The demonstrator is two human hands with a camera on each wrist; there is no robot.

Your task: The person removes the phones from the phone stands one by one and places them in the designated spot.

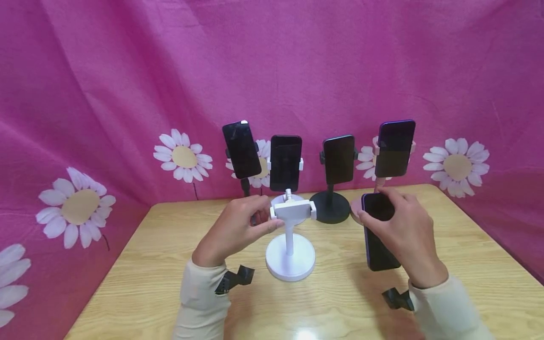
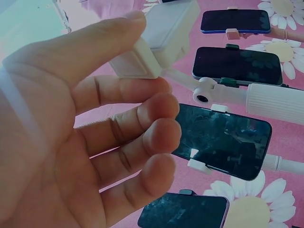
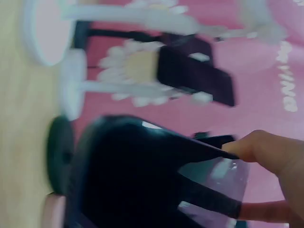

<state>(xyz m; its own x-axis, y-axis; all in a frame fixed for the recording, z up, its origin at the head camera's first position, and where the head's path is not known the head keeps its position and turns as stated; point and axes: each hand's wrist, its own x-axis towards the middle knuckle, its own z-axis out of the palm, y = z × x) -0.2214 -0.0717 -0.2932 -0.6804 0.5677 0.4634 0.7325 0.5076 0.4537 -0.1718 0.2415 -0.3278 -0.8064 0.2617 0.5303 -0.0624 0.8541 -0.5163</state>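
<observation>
A white phone stand (image 1: 290,257) with a round base stands at the middle of the table, its clamp (image 1: 293,209) holding no phone. My left hand (image 1: 244,226) pinches the left end of that clamp between thumb and index finger; in the left wrist view the thumb (image 2: 109,35) lies on the clamp's white end block (image 2: 135,61), the other fingers loosely bent below. Over the table to the right, my right hand (image 1: 403,231) grips a dark phone (image 1: 380,245) by its long edges near the top. The right wrist view shows this phone (image 3: 133,175) close up, blurred.
Along the back stand several stands with phones: a tilted phone (image 1: 242,150) at left, one in a white clamp (image 1: 285,163), one on a black stand (image 1: 338,159) and one on a pink stand (image 1: 395,148). A pink flowered cloth (image 1: 272,61) hangs behind the wooden table (image 1: 140,283).
</observation>
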